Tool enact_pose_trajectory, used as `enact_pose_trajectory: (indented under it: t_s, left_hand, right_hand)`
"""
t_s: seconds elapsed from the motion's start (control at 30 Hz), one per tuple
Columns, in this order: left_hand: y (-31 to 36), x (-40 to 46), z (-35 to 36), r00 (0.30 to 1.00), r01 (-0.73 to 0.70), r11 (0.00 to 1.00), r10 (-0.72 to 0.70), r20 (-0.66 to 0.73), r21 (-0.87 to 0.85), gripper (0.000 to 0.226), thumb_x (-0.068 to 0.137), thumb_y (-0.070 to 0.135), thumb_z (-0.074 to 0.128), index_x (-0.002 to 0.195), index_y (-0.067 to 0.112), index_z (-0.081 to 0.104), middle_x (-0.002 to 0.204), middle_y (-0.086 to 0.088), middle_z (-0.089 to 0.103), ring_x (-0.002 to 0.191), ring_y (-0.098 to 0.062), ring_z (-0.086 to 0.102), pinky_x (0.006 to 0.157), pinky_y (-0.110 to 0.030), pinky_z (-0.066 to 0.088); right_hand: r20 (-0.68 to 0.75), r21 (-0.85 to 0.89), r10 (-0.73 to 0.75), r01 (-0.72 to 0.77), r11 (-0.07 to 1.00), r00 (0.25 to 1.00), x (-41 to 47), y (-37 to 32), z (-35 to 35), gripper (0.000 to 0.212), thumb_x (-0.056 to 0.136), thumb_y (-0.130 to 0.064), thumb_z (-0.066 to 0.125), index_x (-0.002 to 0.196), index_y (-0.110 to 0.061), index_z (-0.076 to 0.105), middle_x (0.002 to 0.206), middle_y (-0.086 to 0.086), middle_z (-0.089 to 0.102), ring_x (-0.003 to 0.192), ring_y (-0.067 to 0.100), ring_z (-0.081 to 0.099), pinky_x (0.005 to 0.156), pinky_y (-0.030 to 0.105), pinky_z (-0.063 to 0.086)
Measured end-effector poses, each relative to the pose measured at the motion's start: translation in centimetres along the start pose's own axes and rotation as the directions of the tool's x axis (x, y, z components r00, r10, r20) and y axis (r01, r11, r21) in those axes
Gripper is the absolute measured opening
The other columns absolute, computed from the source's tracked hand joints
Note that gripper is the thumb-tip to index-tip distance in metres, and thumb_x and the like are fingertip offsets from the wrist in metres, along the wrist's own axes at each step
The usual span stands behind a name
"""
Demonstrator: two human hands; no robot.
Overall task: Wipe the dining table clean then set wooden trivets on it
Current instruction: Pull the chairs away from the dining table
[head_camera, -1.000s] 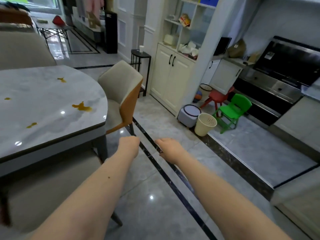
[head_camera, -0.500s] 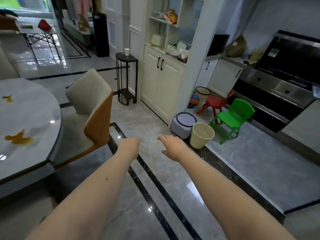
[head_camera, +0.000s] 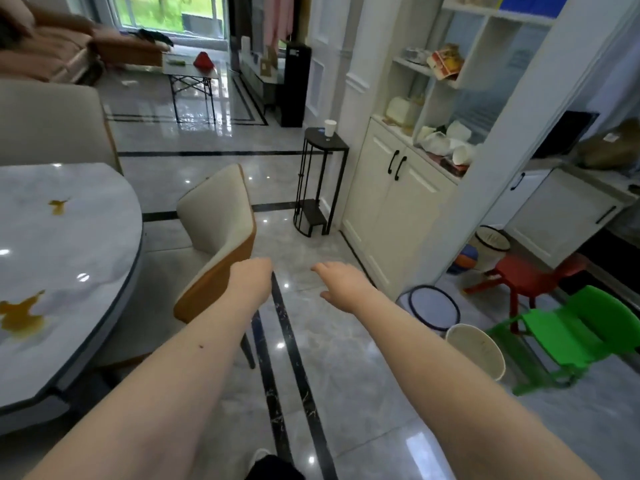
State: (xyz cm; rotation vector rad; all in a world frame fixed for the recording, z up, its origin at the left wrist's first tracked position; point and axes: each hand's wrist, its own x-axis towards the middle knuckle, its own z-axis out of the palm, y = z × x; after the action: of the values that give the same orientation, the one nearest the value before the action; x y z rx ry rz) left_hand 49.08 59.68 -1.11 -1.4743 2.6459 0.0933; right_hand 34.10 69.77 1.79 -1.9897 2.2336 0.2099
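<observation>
Nearest the camera, two bare forearms reach forward over the glossy tiled floor (head_camera: 346,393). The left hand (head_camera: 251,277) hangs at about 12 o'clock with its fingers out of sight behind the wrist, so whether it is clenched or loose cannot be told; it appears to carry nothing. The right hand (head_camera: 341,285), just beside it toward 1 o'clock, is relaxed and holds nothing. At 9 o'clock lies the marble tabletop (head_camera: 86,237), not yet wiped: a large orange-brown spill (head_camera: 20,315) sits near its close edge and a smaller stain (head_camera: 59,206) farther back. No cloth and no wooden trivets can be seen anywhere. Beyond the hands, at 11 o'clock, a cream and orange dining chair (head_camera: 218,237) stands close to the tabletop. At 3 o'clock are a cream wastebasket (head_camera: 476,351) and a green child's chair (head_camera: 581,332); farther, at 1 o'clock, a white cabinet (head_camera: 391,209). The likely risks: the shiny floor may be slippery, the low chairs and wastebasket could trip a walker, and the spill may dry and smear.
</observation>
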Motion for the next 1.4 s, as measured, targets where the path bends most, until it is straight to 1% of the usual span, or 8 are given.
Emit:
enact_pose_trajectory:
  t_s: [0.17, 0.43, 0.5, 0.6, 0.73, 0.93, 1.1, 1.4]
  left_hand:
    - [-3.3, 9.1, -2.0, 0.982, 0.157, 0.968, -0.173, -0.068, -0.194, 0.021, 0.095, 0.015, 0.049, 0.115, 0.011, 0.053, 0.111, -0.01, 0.062, 0.102, -0.028, 0.061, 0.085, -0.035, 0.049]
    - [-6.8, 19.2, -2.3, 0.917, 0.382, 0.861, -0.4, 0.018, -0.337, 0.037, 0.09, 0.038, 0.058, 0.117, 0.014, 0.05, 0.109, -0.008, 0.061, 0.098, -0.026, 0.061, 0.08, -0.035, 0.049]
    - [-7.5, 21.0, -1.9, 0.899, 0.429, 0.827, -0.431, 0.079, -0.362, 0.042, 0.088, 0.043, 0.058, 0.118, 0.014, 0.05, 0.11, -0.008, 0.061, 0.098, -0.026, 0.061, 0.078, -0.035, 0.048]
    - [-8.0, 24.2, -1.4, 0.861, 0.506, 0.765, -0.423, 0.281, -0.399, 0.05, 0.085, 0.044, 0.058, 0.125, 0.015, 0.051, 0.118, -0.008, 0.061, 0.105, -0.027, 0.059, 0.089, -0.04, 0.049]
    - [-7.4, 27.0, -1.4, 0.761, 0.647, 0.554, -0.439, 0.477, -0.524, 0.068, 0.081, 0.047, 0.064, 0.138, 0.017, 0.042, 0.13, -0.006, 0.054, 0.116, -0.025, 0.054, 0.1, -0.044, 0.045]
    - [-4.7, 28.9, -1.4, 0.604, 0.786, 0.32, -0.581, 0.546, -0.529, 0.068, 0.081, 0.044, 0.068, 0.137, 0.02, 0.039, 0.132, -0.005, 0.051, 0.118, -0.027, 0.052, 0.101, -0.045, 0.043]
    - [-3.4, 29.6, -0.8, 0.452, 0.883, 0.26, -0.694, 0.561, -0.39, 0.059, 0.082, 0.041, 0.069, 0.131, 0.017, 0.047, 0.125, -0.006, 0.055, 0.112, -0.026, 0.055, 0.093, -0.037, 0.047]
    - [-3.8, 31.6, -0.6, 0.318, 0.946, 0.199, -0.733, 0.601, -0.257, 0.06, 0.079, 0.032, 0.074, 0.13, 0.013, 0.049, 0.125, -0.006, 0.054, 0.114, -0.028, 0.054, 0.097, -0.041, 0.046]
  right_hand:
    - [0.018, -0.039, -0.12, 0.12, 0.992, 0.993, 11.9, 1.3, -2.8, 0.059, 0.094, -0.02, 0.056, 0.147, -0.016, 0.029, 0.146, 0.008, 0.041, 0.129, 0.026, 0.042, 0.102, 0.034, 0.035]
    - [0.0, -0.052, -0.388, 0.388, 0.92, 0.921, 27.6, 0.9, -6.0, 0.057, 0.091, -0.015, 0.058, 0.143, -0.016, 0.035, 0.138, 0.009, 0.048, 0.124, 0.026, 0.048, 0.099, 0.036, 0.041]
    - [0.005, -0.061, -0.451, 0.45, 0.891, 0.892, 30.9, 0.9, -6.1, 0.057, 0.092, -0.015, 0.058, 0.143, -0.016, 0.034, 0.139, 0.01, 0.047, 0.125, 0.027, 0.047, 0.1, 0.037, 0.04]
    - [0.018, -0.119, -0.576, 0.573, 0.811, 0.818, 36.3, 1.3, -6.0, 0.056, 0.091, -0.011, 0.058, 0.142, -0.014, 0.036, 0.143, 0.011, 0.043, 0.129, 0.028, 0.043, 0.105, 0.037, 0.037]
    - [0.088, -0.161, -0.732, 0.734, 0.659, 0.676, 42.3, 2.3, -6.1, 0.062, 0.087, -0.014, 0.064, 0.142, -0.015, 0.037, 0.143, 0.008, 0.041, 0.131, 0.027, 0.041, 0.107, 0.036, 0.033]
    - [0.2, -0.162, -0.878, 0.899, 0.408, 0.435, 47.9, 4.4, -6.2, 0.059, 0.086, -0.018, 0.065, 0.139, -0.016, 0.041, 0.139, 0.008, 0.046, 0.128, 0.026, 0.044, 0.106, 0.036, 0.034]
    - [0.199, -0.168, -0.934, 0.949, 0.266, 0.297, 50.5, 3.4, -5.3, 0.047, 0.087, -0.02, 0.064, 0.131, -0.02, 0.049, 0.132, 0.005, 0.052, 0.124, 0.025, 0.047, 0.108, 0.036, 0.029]
    - [0.198, -0.065, -0.954, 0.974, 0.216, 0.225, 53.3, 2.9, -4.8, 0.034, 0.088, -0.014, 0.058, 0.122, -0.022, 0.055, 0.117, 0.003, 0.059, 0.108, 0.023, 0.056, 0.092, 0.035, 0.046]
